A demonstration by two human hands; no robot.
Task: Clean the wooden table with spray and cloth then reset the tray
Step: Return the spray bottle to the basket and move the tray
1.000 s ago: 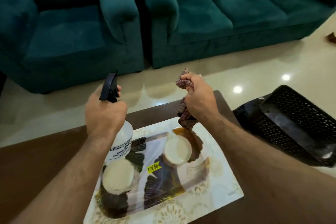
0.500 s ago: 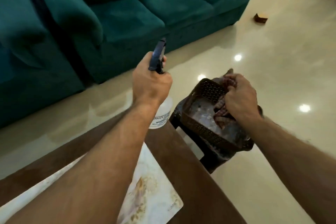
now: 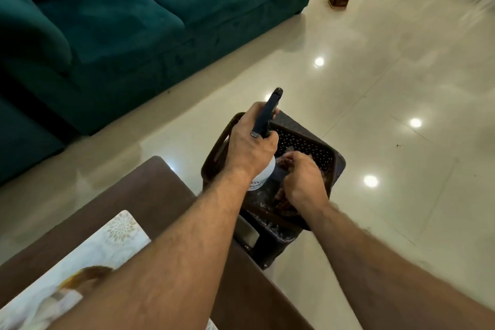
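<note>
Bare left hand: clenched round the neck of the spray bottle, held over the basket.
Right hand: fingers closed on the cloth, inside the basket.
Wooden table: tray lying on it, near its corner.

A: Basket position?

B: On the floor, just past the table's right corner. Both hands over it: left hand with the spray bottle at its left side, right hand with the cloth inside it.

A: On the table?

B: A mat, near the left edge of view, partly under the left forearm.

A: Behind?

B: Sofa upper left. Small block on the floor, far right of the sofa.
</note>
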